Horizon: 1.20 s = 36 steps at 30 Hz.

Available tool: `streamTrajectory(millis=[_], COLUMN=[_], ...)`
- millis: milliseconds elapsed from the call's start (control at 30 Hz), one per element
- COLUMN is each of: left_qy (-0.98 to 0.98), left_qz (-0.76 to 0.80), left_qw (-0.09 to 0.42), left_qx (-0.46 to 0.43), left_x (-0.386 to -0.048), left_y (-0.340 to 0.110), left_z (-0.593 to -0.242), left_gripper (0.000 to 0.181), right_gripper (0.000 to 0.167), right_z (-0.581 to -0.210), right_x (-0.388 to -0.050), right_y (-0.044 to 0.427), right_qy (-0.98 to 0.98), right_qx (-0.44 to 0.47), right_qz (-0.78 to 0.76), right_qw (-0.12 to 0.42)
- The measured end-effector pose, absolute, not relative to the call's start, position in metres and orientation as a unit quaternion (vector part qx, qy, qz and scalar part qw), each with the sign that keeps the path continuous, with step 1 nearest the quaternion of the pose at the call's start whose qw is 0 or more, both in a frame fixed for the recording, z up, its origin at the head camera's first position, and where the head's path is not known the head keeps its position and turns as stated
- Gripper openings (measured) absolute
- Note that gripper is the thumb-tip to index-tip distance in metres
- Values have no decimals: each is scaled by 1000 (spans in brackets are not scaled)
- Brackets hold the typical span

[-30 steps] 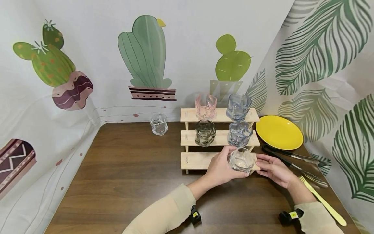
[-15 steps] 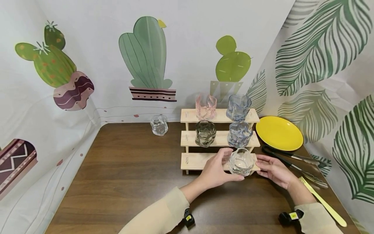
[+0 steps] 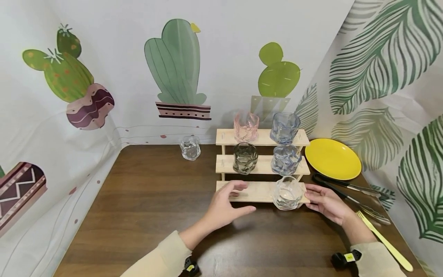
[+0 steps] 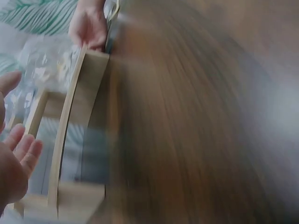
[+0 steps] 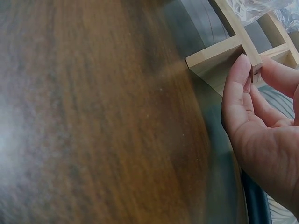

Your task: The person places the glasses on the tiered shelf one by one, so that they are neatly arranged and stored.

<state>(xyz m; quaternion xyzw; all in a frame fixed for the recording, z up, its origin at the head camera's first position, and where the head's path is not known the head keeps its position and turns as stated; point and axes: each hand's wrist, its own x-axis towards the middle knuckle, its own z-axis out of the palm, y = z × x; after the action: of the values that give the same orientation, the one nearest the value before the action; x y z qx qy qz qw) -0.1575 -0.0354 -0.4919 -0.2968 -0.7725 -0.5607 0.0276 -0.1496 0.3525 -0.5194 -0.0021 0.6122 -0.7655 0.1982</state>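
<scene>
A clear faceted glass (image 3: 287, 194) stands at the right end of the lowest step of a three-tier wooden rack (image 3: 256, 191). My left hand (image 3: 224, 209), fingers spread and holding nothing, is in front of that step's left half, apart from the glass. At the step's right end, my right hand (image 3: 327, 204) pinches the board; the right wrist view has its thumb and fingers (image 5: 238, 77) around the wood's edge. On the middle step are a smoky grey glass (image 3: 245, 159) and a blue glass (image 3: 286, 161). A pink glass (image 3: 246, 129) and another blue glass (image 3: 285, 129) occupy the top.
Another clear glass (image 3: 190, 148) is at the table's back edge, left of the rack. To the right lie a yellow plate (image 3: 333, 159), black-handled tongs (image 3: 351, 196) and a yellow fork (image 3: 385, 242). A patterned cloth backdrop (image 3: 228, 57) rises behind the brown table (image 3: 152, 200).
My left hand has let go of the clear glass and moved left, away from it. The glass stays on the lowest step. My right hand keeps its hold on the rack's end.
</scene>
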Motion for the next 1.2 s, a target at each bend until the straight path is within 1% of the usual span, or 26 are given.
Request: streamTrajectory(millis=[133,267,433,533,633,767,900,1067,1200], left_qy=[-767,-766,-777,-783,-788,-807,-817,-812,-804], left_qz=[-578,-587,-573,-564,-560,-542,-537,-558,-576], left_qw=[73,136,219,244,245,228,209,170,144], left_qx=[-271,-226,-141,-97,-76,-44,-2,15,39], left_x=[-166,-185,-221,-244,-266,-290,-309,-328,-335], left_y=[-67,-97,-126,-137,-145,-150,-152,-152,-154], left_z=[-494,-495,-494,-496,-503,-514,-522,-527,-533], left_gripper=[56,48,52,60,71,88,100,105,102], right_gripper=[28,28,28,28,28,28,28,29,29], right_z=[-518,-518,-518,-519,-519,-521,-522,-520,-520], right_x=[-150,-151,-151,-151,-151,-150,-150,-150,-150], right_y=[354,355,356,356,356,356,355,355,354], right_qy=[611,611,608,608,609,612,613,610,606], right_qx=[-5,-6,-7,-8,-6,-9,-17,-16,-19], right_qz=[-767,-766,-769,-769,-768,-765,-763,-766,-768], right_qw=[198,199,198,197,197,201,204,203,207])
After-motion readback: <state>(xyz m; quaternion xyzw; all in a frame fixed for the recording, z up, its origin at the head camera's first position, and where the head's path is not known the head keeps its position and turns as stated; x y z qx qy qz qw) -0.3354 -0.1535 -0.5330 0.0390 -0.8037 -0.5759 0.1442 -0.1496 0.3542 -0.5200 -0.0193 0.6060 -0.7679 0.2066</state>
